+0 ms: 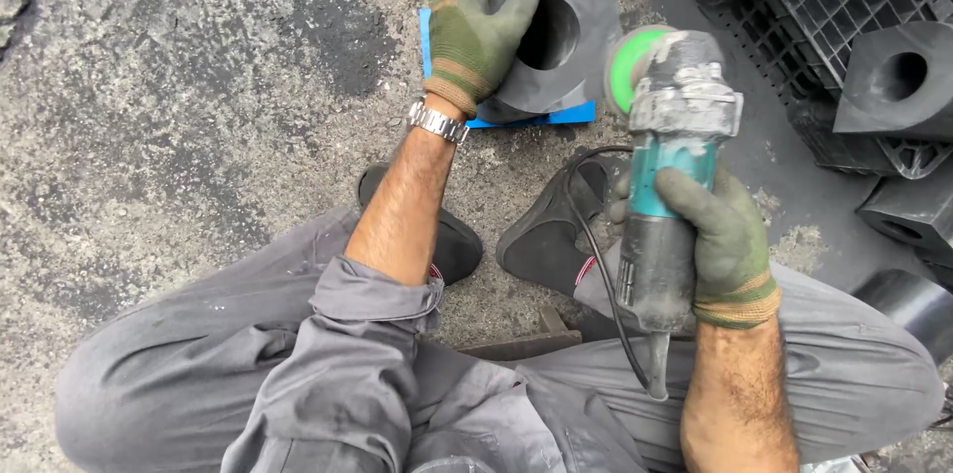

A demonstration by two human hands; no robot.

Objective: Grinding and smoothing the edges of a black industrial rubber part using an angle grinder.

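On the rough concrete floor (179, 96), seen from the head camera, a dark grey block with a round hole (556, 26) is being steadied on a blue pad (581, 114) by the left hand (476, 31), its gloved grip being spread flat over the block's left edge beside the hole. Just right of the block, an angle grinder (670, 155) is being held by the right hand (725, 245), the grip being closed fully round the teal body, with the green disc (627, 66) near the block's right edge. A slip of the disc toward the left fingers is being risked, since the block is being pinned by palm pressure alone. The cord (601, 265), lying across the shoes below the block, is being left open to snagging.
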